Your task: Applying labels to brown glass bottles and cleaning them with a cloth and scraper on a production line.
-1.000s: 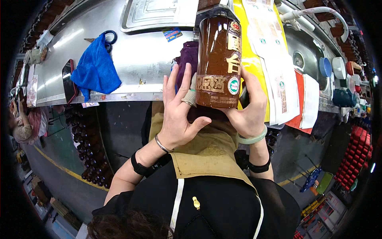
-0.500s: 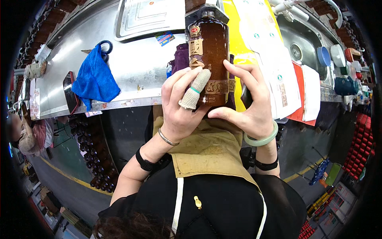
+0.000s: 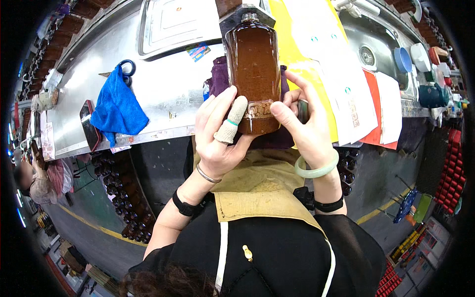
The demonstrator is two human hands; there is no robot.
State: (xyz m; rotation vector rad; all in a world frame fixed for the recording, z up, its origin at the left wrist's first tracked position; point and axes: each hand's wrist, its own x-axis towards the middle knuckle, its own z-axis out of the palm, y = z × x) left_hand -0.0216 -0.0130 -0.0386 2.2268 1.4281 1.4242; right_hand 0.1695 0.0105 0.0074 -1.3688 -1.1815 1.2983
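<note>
A brown glass bottle [image 3: 254,64] lies on a dark purple cloth [image 3: 219,76] at the counter's front edge, its neck pointing away from me. The side facing up is plain, apart from a gold patterned band near the base. My left hand [image 3: 220,133] grips the bottle's lower left side, with a knitted finger cover [image 3: 231,121] on one finger. At the lower right, my right hand [image 3: 309,123] has its thumb against the bottle or just beside it. Its curled fingers hold a small dark rounded object [image 3: 303,111], whose kind I cannot make out.
Left on the steel counter are a blue cloth [image 3: 118,106], scissors [image 3: 127,68] and a phone [image 3: 90,126]. A metal tray [image 3: 178,24] stands behind. White printed sheets [image 3: 346,89] and a yellow sheet [image 3: 284,44] lie right, before the sink [image 3: 368,37].
The bottle has been rolled, so its gold-lettered label no longer faces up. My right hand has moved from the bottle's side and closed its fingers on the small dark object.
</note>
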